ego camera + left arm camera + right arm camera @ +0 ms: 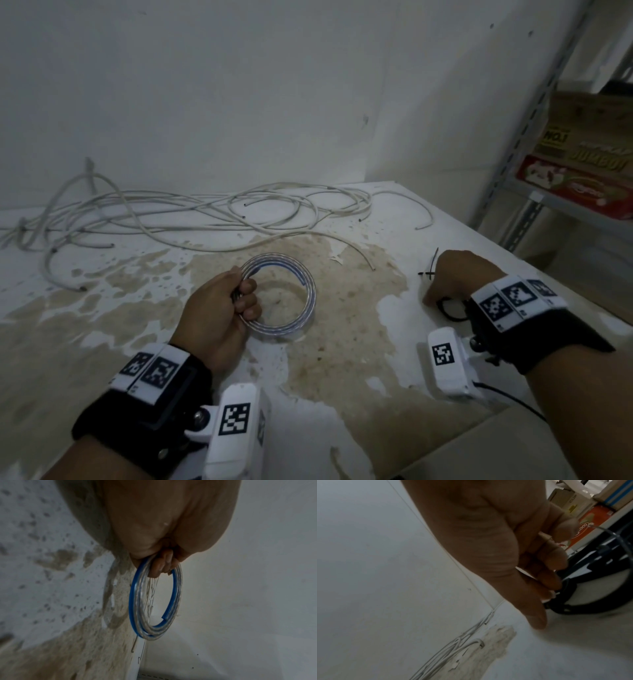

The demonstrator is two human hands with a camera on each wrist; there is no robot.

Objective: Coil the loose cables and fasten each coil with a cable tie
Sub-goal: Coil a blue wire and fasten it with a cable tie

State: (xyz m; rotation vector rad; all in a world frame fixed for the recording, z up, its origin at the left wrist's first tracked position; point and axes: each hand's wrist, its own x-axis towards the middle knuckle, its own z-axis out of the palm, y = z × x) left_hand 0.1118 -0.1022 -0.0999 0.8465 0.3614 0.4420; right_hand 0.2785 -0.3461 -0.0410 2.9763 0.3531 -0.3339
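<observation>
My left hand (236,301) grips a coil of clear cable with a blue stripe (303,308) at its left side and holds it over the stained table. In the left wrist view the fingers (161,566) curl round the coil's (137,601) top, and the cable's cut end lies free inside the ring. My right hand (455,277) is down on the table at the right. Its fingers (537,618) point at the surface beside a black cable coil (570,607). Black cable ties (432,265) stick out just beyond the knuckles. I see nothing plainly held in it.
A tangle of loose white cables (191,212) sprawls along the wall at the back of the table (342,377). A metal shelf with cartons (582,171) stands to the right. The table's right edge runs close past my right wrist.
</observation>
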